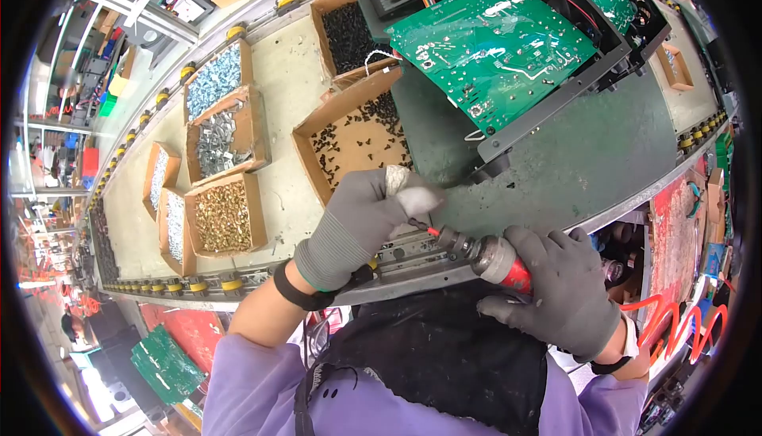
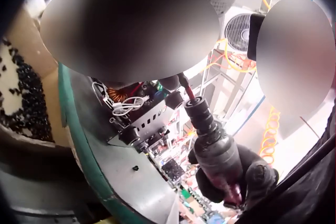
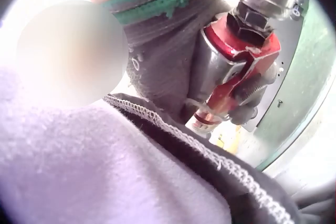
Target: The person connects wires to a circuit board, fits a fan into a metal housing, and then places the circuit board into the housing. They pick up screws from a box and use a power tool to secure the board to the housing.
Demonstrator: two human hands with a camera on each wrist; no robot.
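Note:
My gloved right hand (image 1: 567,289) grips a red and silver power screwdriver (image 1: 498,265), its bit pointing left toward my other hand. In the left wrist view the screwdriver (image 2: 215,153) tilts upward, with dark glove fingers round its body. My gloved left hand (image 1: 357,214) has white wrapping on its thumb and finger ends and is curled. Its fingertips pinch a small dark screw (image 1: 414,222) right at the end of the red bit. Just beyond the left hand lies an open cardboard box (image 1: 357,142) of small black screws. Part of the screw is hidden by the fingers.
A black chassis (image 1: 548,119) with a green circuit board (image 1: 492,51) stands on the dark green mat (image 1: 571,166). Boxes of black screws (image 1: 347,35), blue-white parts (image 1: 214,79), metal clips (image 1: 222,142) and brass parts (image 1: 225,215) stand left. A red coiled hose (image 1: 675,325) hangs at right.

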